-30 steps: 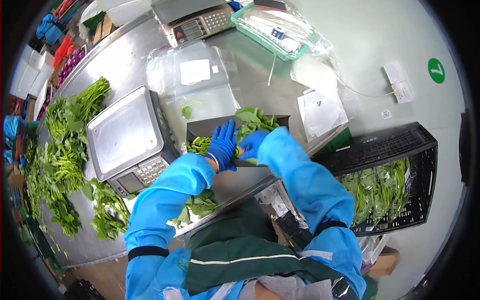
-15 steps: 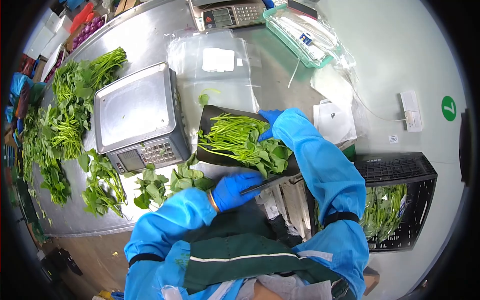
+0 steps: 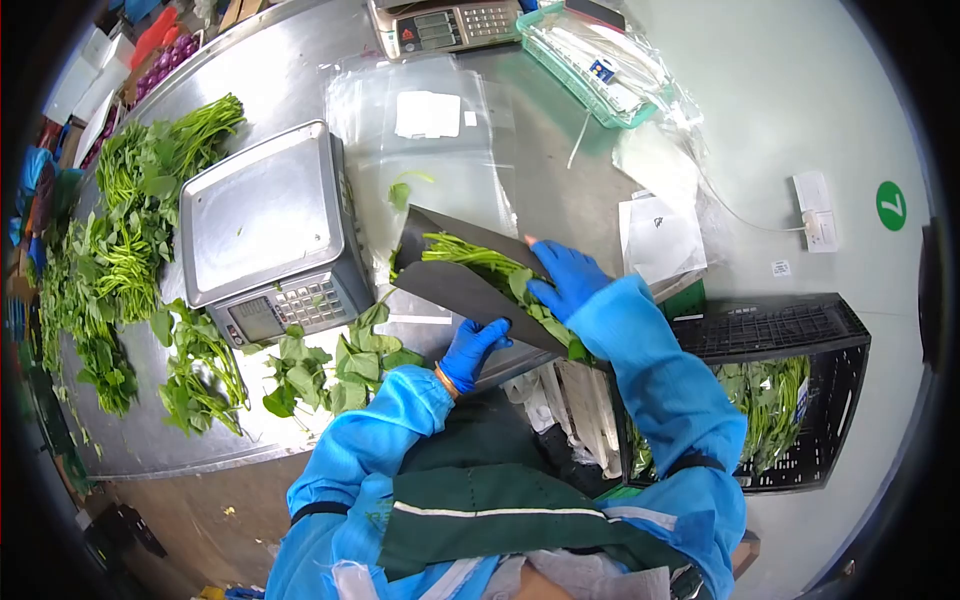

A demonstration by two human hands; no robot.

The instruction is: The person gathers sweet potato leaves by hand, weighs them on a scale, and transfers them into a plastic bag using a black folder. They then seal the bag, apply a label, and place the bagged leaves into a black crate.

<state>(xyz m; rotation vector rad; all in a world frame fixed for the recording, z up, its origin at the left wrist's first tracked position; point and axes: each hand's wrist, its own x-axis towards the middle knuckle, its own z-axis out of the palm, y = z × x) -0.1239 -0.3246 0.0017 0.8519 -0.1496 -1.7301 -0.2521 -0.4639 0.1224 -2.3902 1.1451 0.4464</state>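
A bundle of leafy greens lies in a dark, flexible sheet, its near side folded up over the stems. My left hand, blue-gloved, pinches the sheet's near edge with the thumb on top. My right hand, gloved too, grips the bundle from the far right, thumb on the leaves and fingers by the far edge; one fingertip looks bare. Left of the sheet stands a weighing scale. Loose leafy stems lie between the scale and my left forearm.
More greens are heaped on the left of the metal table. Clear plastic bags lie beyond the sheet, near a second scale and a green basket. A black crate with bagged greens stands at right.
The sheet's near side has been lifted and folded over the greens. My left hand has come up onto its edge, and my right hand has shifted right and down over the leaves.
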